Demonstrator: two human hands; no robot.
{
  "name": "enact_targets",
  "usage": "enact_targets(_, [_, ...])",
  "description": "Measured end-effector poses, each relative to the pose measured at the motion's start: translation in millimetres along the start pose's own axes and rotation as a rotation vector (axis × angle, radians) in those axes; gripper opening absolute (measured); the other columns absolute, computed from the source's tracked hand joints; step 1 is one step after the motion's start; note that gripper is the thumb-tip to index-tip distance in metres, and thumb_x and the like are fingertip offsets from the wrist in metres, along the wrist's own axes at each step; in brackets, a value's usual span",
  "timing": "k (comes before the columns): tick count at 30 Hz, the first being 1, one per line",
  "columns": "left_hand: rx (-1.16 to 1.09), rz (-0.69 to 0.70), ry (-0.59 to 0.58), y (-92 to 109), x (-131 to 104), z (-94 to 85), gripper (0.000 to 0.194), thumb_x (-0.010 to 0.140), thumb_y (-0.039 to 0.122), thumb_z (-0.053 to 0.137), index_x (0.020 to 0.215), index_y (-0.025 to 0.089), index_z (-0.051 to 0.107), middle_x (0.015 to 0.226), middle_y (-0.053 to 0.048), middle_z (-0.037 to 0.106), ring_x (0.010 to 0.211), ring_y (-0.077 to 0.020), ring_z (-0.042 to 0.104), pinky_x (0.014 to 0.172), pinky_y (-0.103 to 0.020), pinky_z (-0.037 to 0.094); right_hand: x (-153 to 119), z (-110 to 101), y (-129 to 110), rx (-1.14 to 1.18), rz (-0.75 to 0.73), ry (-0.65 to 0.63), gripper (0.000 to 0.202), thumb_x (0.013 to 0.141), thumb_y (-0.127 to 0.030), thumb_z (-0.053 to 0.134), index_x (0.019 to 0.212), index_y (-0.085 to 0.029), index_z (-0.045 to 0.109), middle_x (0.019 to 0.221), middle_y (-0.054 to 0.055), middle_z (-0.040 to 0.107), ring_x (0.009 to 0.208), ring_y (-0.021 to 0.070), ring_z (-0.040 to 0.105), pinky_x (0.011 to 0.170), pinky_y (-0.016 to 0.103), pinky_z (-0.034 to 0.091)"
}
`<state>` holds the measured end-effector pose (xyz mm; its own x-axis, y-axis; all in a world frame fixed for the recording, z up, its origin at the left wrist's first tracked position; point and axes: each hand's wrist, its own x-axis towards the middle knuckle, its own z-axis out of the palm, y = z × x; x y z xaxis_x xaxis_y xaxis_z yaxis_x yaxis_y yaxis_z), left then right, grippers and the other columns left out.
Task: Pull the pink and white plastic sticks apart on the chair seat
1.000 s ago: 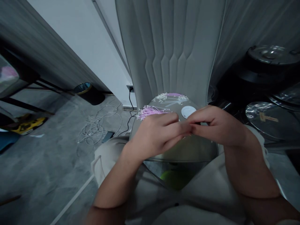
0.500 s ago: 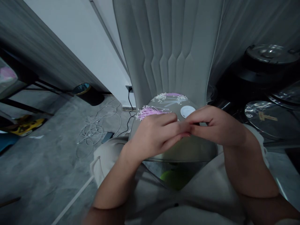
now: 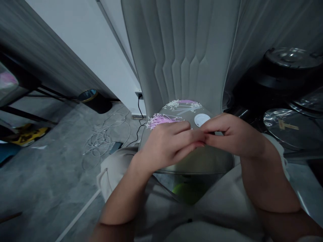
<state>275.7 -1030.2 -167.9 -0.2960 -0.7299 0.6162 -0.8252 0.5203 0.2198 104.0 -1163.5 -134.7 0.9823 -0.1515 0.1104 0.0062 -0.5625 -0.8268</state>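
Over the grey chair seat (image 3: 202, 161), my left hand (image 3: 169, 143) and my right hand (image 3: 229, 134) meet fingertip to fingertip, both closed in a pinch. Whatever is between the fingers is hidden or too small to make out. Just behind my left hand lies a pile of pink-stemmed cotton swabs (image 3: 161, 120) with white tips. Farther back on the seat are more swabs (image 3: 188, 101), some pink and some pale. A round white lid (image 3: 201, 119) rests behind my right fingers, partly covered by them.
The padded chair back (image 3: 181, 43) rises in front of me. On the floor to the left are a coiled pale cable (image 3: 101, 134) and a dark bin (image 3: 95, 101). Pots with shiny lids (image 3: 292, 57) stand at the right. Something green (image 3: 189, 193) shows below the seat.
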Motion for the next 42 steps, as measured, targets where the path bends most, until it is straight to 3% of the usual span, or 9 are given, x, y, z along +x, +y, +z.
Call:
enact_targets(19, [-0.041,0.000,0.029,-1.1,0.6,2.7,0.017,0.091,0.028,0.062,0.107,0.023,0.057,0.071,0.004,0.051,0.061,-0.0107,0.045,0.054,-0.026,0.029,0.1,0.5,1.9,0.002,-0.014,-0.010,0.027,0.091,-0.026,0.055,0.066,-0.017,0.061,0.057,-0.004,0.046,0.056,0.0081,0.041,0.053,0.024,0.030])
enact_targets(22, [-0.072,-0.035,0.039,-1.2,1.9,1.6,0.019,0.090,0.034,0.065,0.104,0.022,0.060,0.071,0.003,0.053,0.060,-0.0100,0.048,0.053,-0.025,0.032,-0.5,0.7,1.4,0.001,-0.038,0.000,0.030,0.091,-0.028,0.057,0.064,-0.016,0.061,0.055,-0.005,0.043,0.054,0.0074,0.038,0.051,0.024,0.029])
enact_targets(26, [-0.074,-0.070,0.147,-3.5,2.7,-3.2,0.038,0.084,0.047,0.070,0.111,0.020,0.061,0.080,0.000,0.061,0.067,-0.0118,0.055,0.056,-0.024,0.042,-1.2,0.0,-1.6,0.022,-0.078,0.010,0.026,0.092,-0.029,0.056,0.073,-0.017,0.069,0.060,-0.004,0.054,0.056,0.0072,0.045,0.053,0.023,0.033])
enact_targets(30, [-0.030,-0.115,0.136,-5.4,1.9,-8.8,0.029,0.090,0.037,0.063,0.114,0.022,0.064,0.095,-0.004,0.064,0.077,-0.0130,0.061,0.064,-0.025,0.051,-2.2,-1.9,-3.3,0.025,-0.088,0.061,0.020,0.092,-0.024,0.057,0.080,-0.018,0.072,0.063,-0.004,0.061,0.057,0.0071,0.049,0.053,0.023,0.034])
enact_targets(35, [-0.107,-0.102,0.120,-4.4,2.8,-10.2,0.011,0.091,0.026,0.058,0.096,0.018,0.065,0.083,-0.003,0.064,0.072,-0.0126,0.060,0.064,-0.026,0.050,-2.9,-2.4,-0.9,-0.044,-0.082,0.104,0.025,0.093,-0.031,0.056,0.076,-0.018,0.070,0.060,-0.004,0.057,0.055,0.0074,0.046,0.052,0.024,0.033])
enact_targets(42, [-0.173,-0.196,0.038,-3.5,4.6,-1.6,0.026,0.098,0.029,0.045,0.075,0.018,0.053,0.065,0.001,0.054,0.059,-0.0101,0.051,0.056,-0.024,0.041,0.2,7.1,0.9,-0.144,-0.109,0.155,0.029,0.095,-0.029,0.053,0.072,-0.017,0.065,0.058,-0.004,0.053,0.057,0.0071,0.043,0.055,0.025,0.031])
